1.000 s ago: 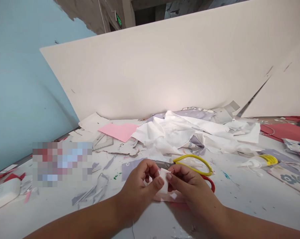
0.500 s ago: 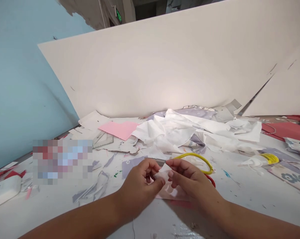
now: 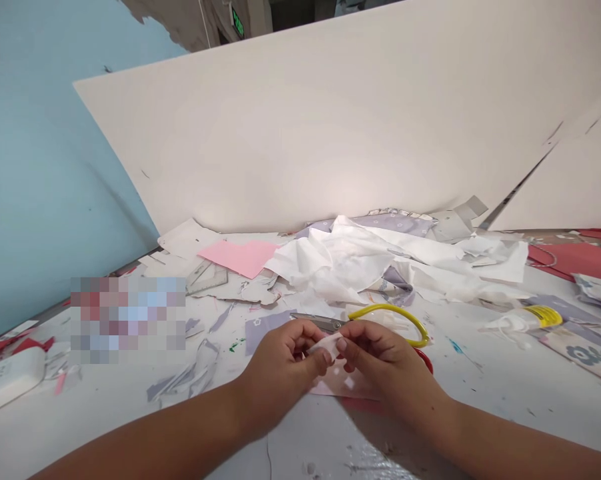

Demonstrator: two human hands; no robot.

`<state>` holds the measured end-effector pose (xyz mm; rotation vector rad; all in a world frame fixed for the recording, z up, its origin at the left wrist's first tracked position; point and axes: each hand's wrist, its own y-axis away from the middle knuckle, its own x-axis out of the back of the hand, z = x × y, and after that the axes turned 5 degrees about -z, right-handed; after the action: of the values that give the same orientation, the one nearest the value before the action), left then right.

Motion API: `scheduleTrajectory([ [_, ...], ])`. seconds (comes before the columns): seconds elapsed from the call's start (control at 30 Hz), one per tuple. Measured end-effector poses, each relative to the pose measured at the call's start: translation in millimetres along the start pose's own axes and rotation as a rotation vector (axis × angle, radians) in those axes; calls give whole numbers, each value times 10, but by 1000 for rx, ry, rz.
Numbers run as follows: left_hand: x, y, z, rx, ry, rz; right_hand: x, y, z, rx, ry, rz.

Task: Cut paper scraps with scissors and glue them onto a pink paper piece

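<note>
White scrap (image 3: 326,345) is pinched by the left hand (image 3: 280,377) and right hand (image 3: 383,360), both grips closed on it; likely light and floppy, best taken by its edge.

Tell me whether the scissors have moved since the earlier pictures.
No: measured against the pink paper sheet, the scissors sit in the same place; only the head view has shifted.

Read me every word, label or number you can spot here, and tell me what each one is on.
No text can be read clearly.
Glowing green sign high on the far wall: too small and blurred to read.
Pixelated patch on the tabletop: blurred out, unreadable.
White box at the left: faint marks, too small to read.
</note>
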<state>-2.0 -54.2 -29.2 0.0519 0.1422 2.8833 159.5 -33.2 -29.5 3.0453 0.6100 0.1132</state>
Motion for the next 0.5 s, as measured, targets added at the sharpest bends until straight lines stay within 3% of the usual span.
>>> scheduleTrajectory([
  [0.5, -7, -24, 2, 30, 185, -15, 1, 14, -77, 40, 244, 94],
])
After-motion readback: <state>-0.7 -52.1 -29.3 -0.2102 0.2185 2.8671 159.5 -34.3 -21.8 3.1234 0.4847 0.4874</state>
